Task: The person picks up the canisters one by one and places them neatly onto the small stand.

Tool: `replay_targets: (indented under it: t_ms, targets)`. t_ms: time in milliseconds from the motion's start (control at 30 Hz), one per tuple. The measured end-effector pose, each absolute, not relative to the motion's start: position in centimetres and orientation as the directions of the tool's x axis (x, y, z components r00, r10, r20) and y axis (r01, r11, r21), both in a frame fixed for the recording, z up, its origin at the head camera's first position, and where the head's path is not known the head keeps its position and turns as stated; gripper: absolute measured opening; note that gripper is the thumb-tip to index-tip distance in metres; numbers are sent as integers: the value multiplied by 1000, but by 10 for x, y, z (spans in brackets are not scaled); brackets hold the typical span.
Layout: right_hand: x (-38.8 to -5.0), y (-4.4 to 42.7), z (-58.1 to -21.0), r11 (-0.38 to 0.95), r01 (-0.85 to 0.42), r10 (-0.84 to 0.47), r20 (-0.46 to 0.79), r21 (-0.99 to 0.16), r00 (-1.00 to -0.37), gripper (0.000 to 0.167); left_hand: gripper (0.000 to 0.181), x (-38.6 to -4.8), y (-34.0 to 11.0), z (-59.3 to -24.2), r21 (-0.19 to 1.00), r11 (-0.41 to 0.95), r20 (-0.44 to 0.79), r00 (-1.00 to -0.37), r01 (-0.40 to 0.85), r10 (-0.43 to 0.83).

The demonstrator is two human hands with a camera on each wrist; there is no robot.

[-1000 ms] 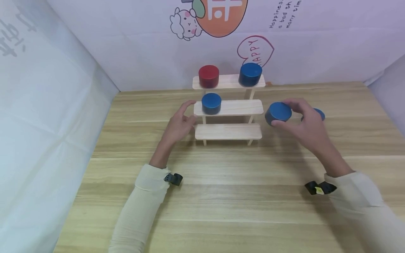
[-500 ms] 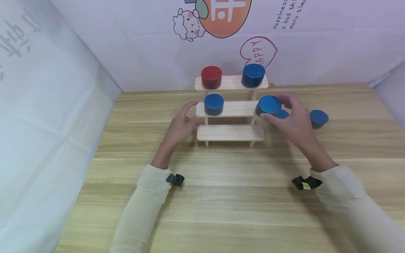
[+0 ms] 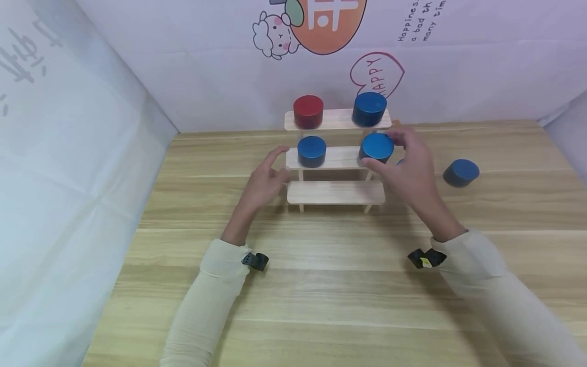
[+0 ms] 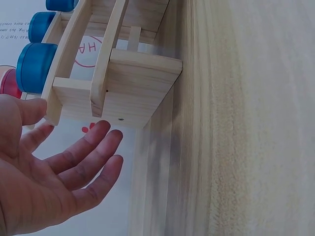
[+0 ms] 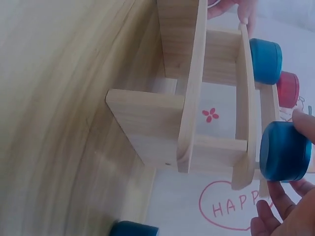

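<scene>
A three-tier wooden stand (image 3: 336, 192) stands near the back wall. My left hand (image 3: 261, 188) holds its middle tier by the left end, thumb and index fingertip at the board's corner; the other fingers (image 4: 93, 152) extend loosely below. My right hand (image 3: 412, 171) grips a blue round tin (image 3: 377, 147) between thumb and fingers, at the right end of the middle tier. Whether this tin touches the board cannot be told. Another blue tin (image 3: 312, 152) sits on that tier's left. The top tier bears a red tin (image 3: 308, 112) on the left and a blue tin (image 3: 369, 109) on the right.
A blue tin (image 3: 460, 173) lies on the wooden table (image 3: 321, 285) to the right. A sliver of one more blue tin (image 3: 400, 162) shows behind my right hand. Printed white cloth (image 3: 206, 76) hangs at the back and left side.
My right hand has carried its blue tin leftward from beside the stand to the middle tier's right end. The left hand stays at the stand; the view has shifted slightly.
</scene>
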State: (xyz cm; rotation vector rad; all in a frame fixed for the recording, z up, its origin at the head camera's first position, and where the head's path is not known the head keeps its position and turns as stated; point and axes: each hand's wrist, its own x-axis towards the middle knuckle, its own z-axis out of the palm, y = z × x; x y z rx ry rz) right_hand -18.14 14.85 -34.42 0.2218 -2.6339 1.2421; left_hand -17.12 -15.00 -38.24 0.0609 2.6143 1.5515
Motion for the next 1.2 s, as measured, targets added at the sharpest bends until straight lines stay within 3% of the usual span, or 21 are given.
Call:
replay_targets:
  t_ms: [267, 1200]
  targets:
    - [-182, 139, -347, 699, -249, -45, 307, -670, -951, 71, 52, -168, -146, -385, 880, 475, -62, -995, -20, 73]
    - [-188, 132, -362, 698, -275, -30, 356, -661, -934, 71, 51, -168, -146, -382, 867, 498, -67, -996, -31, 54]
